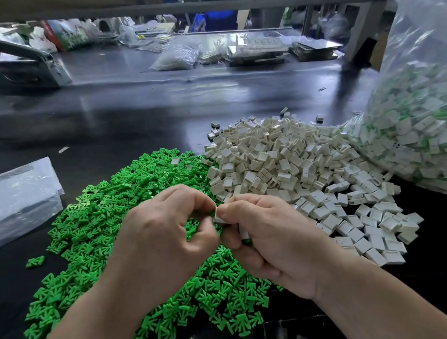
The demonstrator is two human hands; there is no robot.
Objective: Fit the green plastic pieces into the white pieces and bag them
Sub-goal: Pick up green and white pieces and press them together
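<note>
A wide heap of green plastic pieces (94,231) lies on the dark table at the front left. Beside it, to the right, spreads a heap of white pieces (296,164). My right hand (269,240) pinches a white piece (217,218) between thumb and forefinger and holds more white pieces in its curled fingers. My left hand (163,234) meets it from the left, fingertips pinched against that same white piece; what it holds there is hidden. Both hands hover over the green heap. A big clear bag (421,134) of fitted green-and-white pieces stands at the right.
Flat clear plastic bags (18,199) lie at the left edge. Across the dark table (134,117) at the back are a grey machine (16,64), a filled clear bag (175,57) and stacked trays (259,50). A grey metal bar runs overhead.
</note>
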